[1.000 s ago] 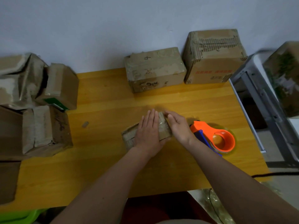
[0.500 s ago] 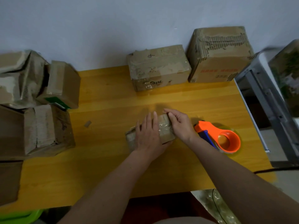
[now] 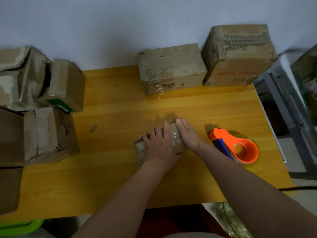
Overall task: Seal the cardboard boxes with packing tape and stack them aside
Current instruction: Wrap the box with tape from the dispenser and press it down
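Since the earlier frame, both hands have slid a little along the small box (image 3: 173, 143), the left hand (image 3: 158, 148) drawing nearer the body and the right hand (image 3: 187, 134) settling onto the box's right end; the tape gun (image 3: 235, 146) has stayed put. Left hand lies flat on the box top, fingers straight and slightly apart, pressing down. Right hand cups the right end, fingers together and curled over the far edge, apparently rubbing a clear tape strip flat. Small box sits near the middle of the table (image 3: 120, 177), somewhat toward the front edge, with the tape gun just beside it toward the right edge, lying on its side, not touching. Long axis of the box runs left to right, skewed so that the right end points toward the back right corner. Judged from its size and worn, creased card, the box is probably light and rather soft, liable to dent under a hard squeeze; the glossy tape may be slippery. A hold across the two short ends, or under the base, seems safest for lifting. Two larger boxes (image 3: 171, 67) stand at the back edge against the wall, and a heap of battered boxes (image 3: 39, 127) occupies the left edge.
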`<state>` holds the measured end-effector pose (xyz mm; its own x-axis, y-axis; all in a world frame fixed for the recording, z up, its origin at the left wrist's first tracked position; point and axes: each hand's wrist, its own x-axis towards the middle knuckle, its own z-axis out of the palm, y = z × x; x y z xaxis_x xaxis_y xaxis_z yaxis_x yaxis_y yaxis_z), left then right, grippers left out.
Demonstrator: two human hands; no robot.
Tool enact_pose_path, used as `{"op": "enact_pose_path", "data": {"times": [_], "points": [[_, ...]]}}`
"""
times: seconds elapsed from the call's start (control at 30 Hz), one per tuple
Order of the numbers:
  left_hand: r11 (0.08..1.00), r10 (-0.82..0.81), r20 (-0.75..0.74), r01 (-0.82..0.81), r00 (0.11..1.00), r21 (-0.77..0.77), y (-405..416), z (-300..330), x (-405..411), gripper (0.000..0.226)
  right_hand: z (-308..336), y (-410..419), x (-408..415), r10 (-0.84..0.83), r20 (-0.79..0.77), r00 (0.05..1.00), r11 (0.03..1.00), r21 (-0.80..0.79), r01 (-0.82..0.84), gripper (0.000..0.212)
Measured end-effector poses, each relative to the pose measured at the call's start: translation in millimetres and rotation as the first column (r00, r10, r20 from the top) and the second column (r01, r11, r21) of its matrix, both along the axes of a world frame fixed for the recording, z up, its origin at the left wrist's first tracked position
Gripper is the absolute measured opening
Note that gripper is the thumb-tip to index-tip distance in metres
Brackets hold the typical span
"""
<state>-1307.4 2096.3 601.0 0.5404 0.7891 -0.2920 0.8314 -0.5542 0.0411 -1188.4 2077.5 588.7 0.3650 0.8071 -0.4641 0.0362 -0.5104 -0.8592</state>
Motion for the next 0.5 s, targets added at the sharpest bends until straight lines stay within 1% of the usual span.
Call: {"op": "enact_pose_path", "data": {"times": [0.1, 0.2, 0.27, 0.37, 0.47, 0.5], "points": [[1.0, -0.025, -0.033, 0.025, 0.999, 0.01, -2.5, -0.2, 0.5, 0.119, -3.0, -14.6, -3.4, 0.011, 0.071, 0.997, 1.0, 0.028, -0.013, 0.037], [1.0, -0.02, -0.01, 0.02, 1.0, 0.012, -0.3, 1.1, 2.1, 0.116, -10.2, -39.0, -12.6, -0.032, 0.074, 0.997, 0.994, 0.107, 0.024, 0.045], [1.0, -0.01, 0.004, 0.009, 1.0, 0.017, -0.5, 1.3, 2.4, 0.114, -12.9, -54.2, -22.1, -0.123, 0.055, 0.991, 0.981, 0.157, 0.113, 0.043], [1.0, 0.003, 0.034, -0.004, 0.999, 0.008, -0.8, 2.4, 2.7, 0.114, -12.0, -56.2, -35.8, -0.295, 0.038, 0.955, 0.944, 0.168, 0.285, 0.038], [0.991, -0.034, 0.13, 0.05, 0.991, -0.124, 19.7, 9.4, -5.7, 0.12, -13.9, -39.9, -38.5, -0.414, 0.051, 0.909, 0.904, 0.14, 0.404, 0.038], [0.988, -0.04, 0.151, 0.062, 0.988, -0.141, 27.8, 11.4, -14.3, 0.118, -13.5, -34.8, -37.9, -0.439, 0.045, 0.897, 0.894, 0.117, 0.432, 0.039]]}}
